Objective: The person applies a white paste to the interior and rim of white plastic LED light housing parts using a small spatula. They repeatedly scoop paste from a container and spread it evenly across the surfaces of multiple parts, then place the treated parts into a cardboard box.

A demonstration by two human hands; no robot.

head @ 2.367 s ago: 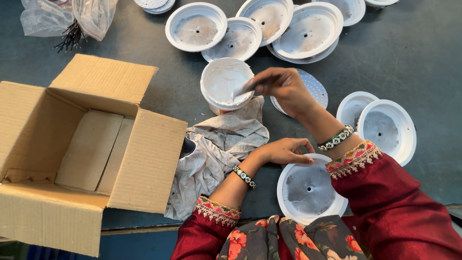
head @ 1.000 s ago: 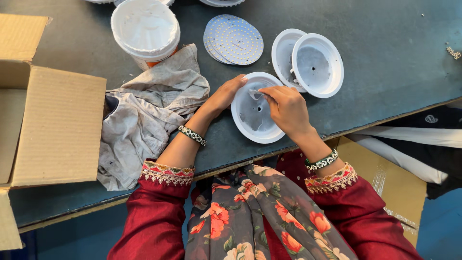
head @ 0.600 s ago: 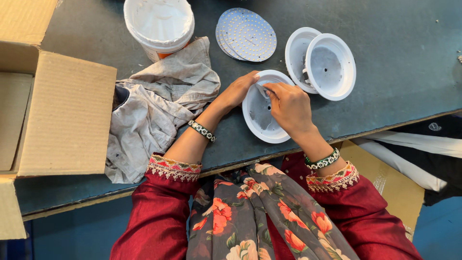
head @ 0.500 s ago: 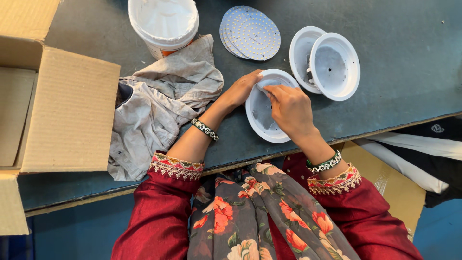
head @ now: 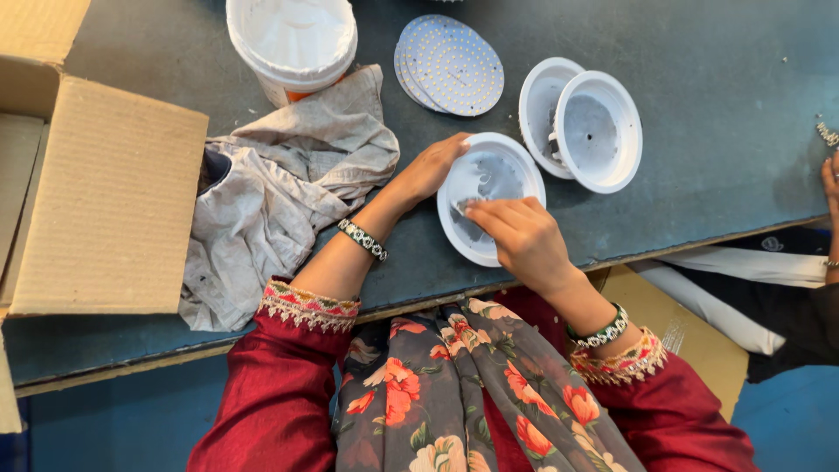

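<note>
A white round bowl-shaped housing (head: pixel 498 166) lies on the dark table near its front edge. My left hand (head: pixel 428 168) grips its left rim and steadies it. My right hand (head: pixel 523 236) reaches into the bowl with pinched fingers pressing a small pale thing against the inside; what it is cannot be made out. Both forearms wear beaded bracelets and red sleeves.
A white bucket (head: pixel 293 44) stands at the top, a crumpled grey cloth (head: pixel 280 188) below it. A stack of dotted round discs (head: pixel 450 63) and two nested white housings (head: pixel 584 127) lie to the right. An open cardboard box (head: pixel 96 201) fills the left. Another person's hand (head: pixel 828 179) shows at the right edge.
The view has shifted, so things sit lower and further right. My right hand has moved down inside the housing, from its upper part toward the lower left. My left hand stays on the rim.
</note>
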